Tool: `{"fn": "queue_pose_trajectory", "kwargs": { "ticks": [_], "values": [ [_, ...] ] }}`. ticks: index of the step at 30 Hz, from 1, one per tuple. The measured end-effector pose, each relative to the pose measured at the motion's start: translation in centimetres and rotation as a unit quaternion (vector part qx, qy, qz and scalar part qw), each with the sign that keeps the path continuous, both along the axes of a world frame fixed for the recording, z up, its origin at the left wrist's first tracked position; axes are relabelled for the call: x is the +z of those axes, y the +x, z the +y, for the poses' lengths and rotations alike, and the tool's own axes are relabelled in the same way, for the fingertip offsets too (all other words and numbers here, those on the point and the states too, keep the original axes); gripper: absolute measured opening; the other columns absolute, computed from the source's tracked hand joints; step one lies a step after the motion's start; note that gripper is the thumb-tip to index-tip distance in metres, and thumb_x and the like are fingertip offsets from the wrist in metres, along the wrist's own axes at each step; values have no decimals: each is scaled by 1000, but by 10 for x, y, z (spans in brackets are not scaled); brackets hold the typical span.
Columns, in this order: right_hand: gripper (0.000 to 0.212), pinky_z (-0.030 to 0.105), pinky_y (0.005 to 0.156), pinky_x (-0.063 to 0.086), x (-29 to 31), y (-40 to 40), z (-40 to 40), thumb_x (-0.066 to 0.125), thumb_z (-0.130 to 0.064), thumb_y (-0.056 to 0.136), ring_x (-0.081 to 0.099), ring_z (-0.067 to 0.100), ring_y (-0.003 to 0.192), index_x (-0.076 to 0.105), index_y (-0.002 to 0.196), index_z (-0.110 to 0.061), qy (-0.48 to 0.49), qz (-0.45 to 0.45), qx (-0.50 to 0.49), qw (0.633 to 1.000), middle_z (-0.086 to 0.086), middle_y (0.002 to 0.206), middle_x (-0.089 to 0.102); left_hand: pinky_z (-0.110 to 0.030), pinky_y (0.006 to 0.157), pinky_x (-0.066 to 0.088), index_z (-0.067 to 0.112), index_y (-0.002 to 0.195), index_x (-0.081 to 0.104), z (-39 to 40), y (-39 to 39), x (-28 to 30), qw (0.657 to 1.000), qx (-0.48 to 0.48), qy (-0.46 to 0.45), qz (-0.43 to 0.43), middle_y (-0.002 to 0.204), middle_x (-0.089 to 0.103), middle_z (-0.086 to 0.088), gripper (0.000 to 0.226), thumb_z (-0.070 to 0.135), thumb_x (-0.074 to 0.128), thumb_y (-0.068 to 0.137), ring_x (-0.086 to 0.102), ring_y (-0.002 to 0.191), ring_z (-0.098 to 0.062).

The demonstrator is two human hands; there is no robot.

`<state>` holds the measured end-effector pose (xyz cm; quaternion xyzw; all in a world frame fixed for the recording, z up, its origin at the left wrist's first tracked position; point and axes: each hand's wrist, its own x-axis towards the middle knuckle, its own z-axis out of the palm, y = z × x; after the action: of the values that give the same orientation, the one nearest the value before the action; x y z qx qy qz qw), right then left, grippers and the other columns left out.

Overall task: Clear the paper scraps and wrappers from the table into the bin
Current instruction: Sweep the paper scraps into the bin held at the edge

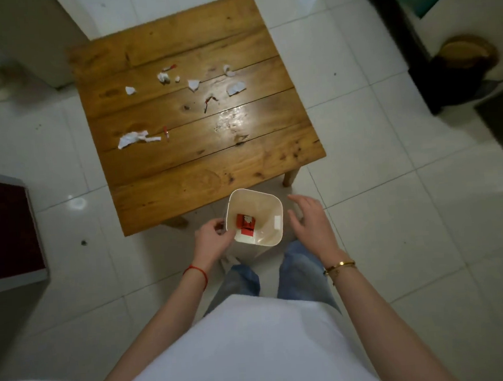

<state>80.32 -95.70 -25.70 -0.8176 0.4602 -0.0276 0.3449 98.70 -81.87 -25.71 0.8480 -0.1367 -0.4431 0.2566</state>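
Note:
A white square bin point(270, 202) stands on the floor at the near edge of the wooden table point(207, 169). A red and white wrapper point(246, 224) lies inside it. My left hand point(213, 237) grips the bin's left rim. Just right of the bin, my right hand point(312, 220) hovers with its fingers spread and nothing in it. Several white paper scraps lie on the table's far half: a long torn piece point(135, 139) at the left, a scrap point(235, 88) at the right, smaller bits point(163, 77) between. A thin red wrapper strip point(209, 101) lies mid-table.
White tiled floor point(394, 210) surrounds the table. A dark red mat with a grey border point(6, 231) lies at the left. A white armchair point(453, 27) with a dark base stands at the right. A pale cabinet point(25, 36) stands at the far left.

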Motion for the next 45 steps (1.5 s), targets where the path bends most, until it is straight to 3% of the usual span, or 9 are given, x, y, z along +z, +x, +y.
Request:
{"fn": "queue_pose_trajectory", "kwargs": {
  "ticks": [5, 10, 14, 19, 22, 27, 35, 41, 45],
  "values": [
    [37, 24, 103, 31, 22, -52, -43, 51, -27, 95, 42, 15, 125, 51, 132, -19, -20, -22, -39, 999, 2, 131, 54, -29, 95, 47, 10, 122, 64, -64, -36, 32, 999, -51, -17, -3, 118, 68, -7, 45, 30, 65, 81, 62, 109, -20],
    [36, 22, 102, 30, 40, -113, -104, 50, -28, 96, 40, 13, 126, 51, 131, -20, -23, -28, -52, 998, 0, 131, 55, -26, 86, 46, 12, 122, 63, -130, -86, 51, 997, -79, -24, -3, 117, 68, -6, 45, 31, 64, 81, 59, 99, -15],
    [36, 24, 104, 32, 50, -164, -156, 50, -26, 96, 41, 14, 125, 52, 130, -18, -40, -31, -48, 998, 1, 130, 56, -33, 89, 51, 13, 124, 62, -184, -127, 61, 996, -82, -23, 9, 117, 67, -6, 46, 30, 63, 82, 60, 101, -19],
    [36, 20, 102, 28, 63, -220, -217, 50, -24, 96, 41, 14, 125, 53, 131, -16, -49, -33, -62, 996, 2, 131, 56, -29, 67, 57, 17, 113, 67, -244, -171, 74, 997, -54, -42, 35, 98, 70, -1, 34, 26, 60, 81, 66, 85, -17],
    [35, 21, 101, 30, 69, -240, -251, 50, -25, 96, 42, 15, 125, 53, 130, -17, -44, -42, -74, 995, 0, 130, 56, -15, 45, 44, 19, 102, 69, -280, -183, 83, 997, -36, -50, 38, 87, 69, 4, 23, 22, 59, 81, 62, 74, -8],
    [33, 23, 99, 34, 74, -247, -303, 46, -29, 97, 46, 14, 123, 54, 128, -18, -27, -50, -91, 994, -2, 128, 58, -22, 60, 49, 14, 104, 68, -338, -187, 91, 998, -1, -56, 40, 97, 70, -5, 24, 17, 59, 82, 64, 79, -14],
    [31, 22, 98, 36, 64, -231, -392, 46, -28, 98, 48, 13, 121, 55, 126, -20, -19, -52, -107, 993, -4, 127, 58, -30, 79, 55, 17, 100, 65, -437, -170, 77, 994, 48, -84, 58, 89, 66, 3, 20, 16, 61, 80, 64, 87, -16],
    [30, 25, 99, 39, 64, -191, -505, 47, -28, 97, 48, 13, 120, 55, 125, -21, -26, -45, -78, 996, -4, 126, 58, -22, 63, 52, 10, 91, 70, -532, -134, 65, 989, 91, -87, 83, 72, 65, 0, 15, 15, 61, 79, 62, 67, -12],
    [30, 26, 100, 39, 74, -147, -592, 47, -27, 97, 49, 14, 119, 56, 125, -19, -38, -42, -39, 998, -2, 125, 59, -44, 85, 54, 7, 100, 70, -592, -103, 68, 991, 87, -79, 67, 96, 69, -23, 27, 20, 60, 79, 65, 79, -33]
  ]
}}
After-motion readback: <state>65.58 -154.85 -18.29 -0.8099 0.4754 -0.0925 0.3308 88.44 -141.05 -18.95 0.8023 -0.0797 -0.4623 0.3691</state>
